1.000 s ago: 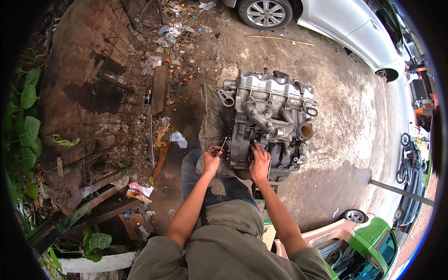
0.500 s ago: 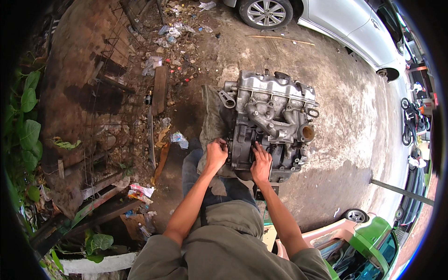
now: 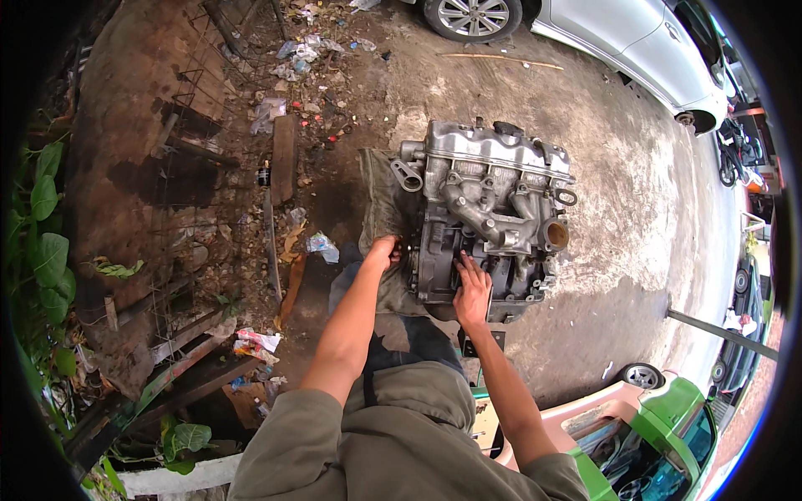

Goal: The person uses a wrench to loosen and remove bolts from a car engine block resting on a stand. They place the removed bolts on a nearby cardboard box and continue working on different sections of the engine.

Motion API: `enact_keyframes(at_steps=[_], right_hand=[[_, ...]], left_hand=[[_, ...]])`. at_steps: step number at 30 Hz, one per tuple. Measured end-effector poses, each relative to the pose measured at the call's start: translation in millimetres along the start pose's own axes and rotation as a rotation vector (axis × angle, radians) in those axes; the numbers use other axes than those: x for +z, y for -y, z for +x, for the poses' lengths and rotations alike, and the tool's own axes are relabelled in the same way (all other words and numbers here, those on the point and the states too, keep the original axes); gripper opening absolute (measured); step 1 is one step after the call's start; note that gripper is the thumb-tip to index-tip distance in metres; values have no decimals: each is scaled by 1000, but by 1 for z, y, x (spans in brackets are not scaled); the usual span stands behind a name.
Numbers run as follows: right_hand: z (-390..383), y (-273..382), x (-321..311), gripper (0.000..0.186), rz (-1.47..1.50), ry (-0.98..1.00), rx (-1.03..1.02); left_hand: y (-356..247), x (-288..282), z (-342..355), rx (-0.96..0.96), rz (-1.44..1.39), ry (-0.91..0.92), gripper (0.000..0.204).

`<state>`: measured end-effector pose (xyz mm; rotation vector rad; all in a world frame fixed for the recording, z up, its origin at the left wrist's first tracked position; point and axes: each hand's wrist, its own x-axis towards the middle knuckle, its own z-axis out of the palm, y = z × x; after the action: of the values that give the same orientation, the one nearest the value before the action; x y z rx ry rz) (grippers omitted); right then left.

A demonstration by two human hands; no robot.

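A car engine (image 3: 439,242) stands in front of me, with a silver valve cover (image 3: 468,150), a grey intake manifold (image 3: 511,225) and a dark block below. At the engine's left end, my left hand (image 3: 383,251) has its fingers curled in beside the block's edge; what they hold, if anything, is hidden. My right hand (image 3: 474,290) rests on the near side of the dark block, fingers stretched out and fingertips below the manifold. Under the engine's left side lies a greyish-green cloth (image 3: 380,196).
Litter and a wooden plank (image 3: 285,159) lie on the dirt to the left. A silver car (image 3: 597,33) is parked at the far right, a green and pink vehicle (image 3: 668,417) at the near right. A metal pole (image 3: 723,336) juts in from the right.
My left hand has moved a little up and left along the engine's end. The right hand stays on the block, nearly in place. The view has shifted slightly.
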<state>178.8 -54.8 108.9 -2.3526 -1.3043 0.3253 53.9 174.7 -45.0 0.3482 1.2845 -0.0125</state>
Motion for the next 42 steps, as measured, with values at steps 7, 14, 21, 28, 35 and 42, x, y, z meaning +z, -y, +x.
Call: enact_keyframes(at_steps=[7,14,21,28,35,42], right_hand=[[0,0,-1,48,11,-29,-29],[0,0,0,49,-15,7,-7],[-1,-3,4,58,14,-17,-28],[-2,-5,4,61,47,-47,-52],[-1,-2,2,55,5,-10,-19],[-1,-2,1,57,3,7,-10]], left_hand=[[46,-31,-18,-69,-814,49,15],[58,-33,-73,294,-652,-36,6],[68,-14,-100,621,27,-13,14],[77,4,-101,682,327,-61,40],[78,4,-100,755,494,-161,31],[75,7,-111,897,680,-195,28]])
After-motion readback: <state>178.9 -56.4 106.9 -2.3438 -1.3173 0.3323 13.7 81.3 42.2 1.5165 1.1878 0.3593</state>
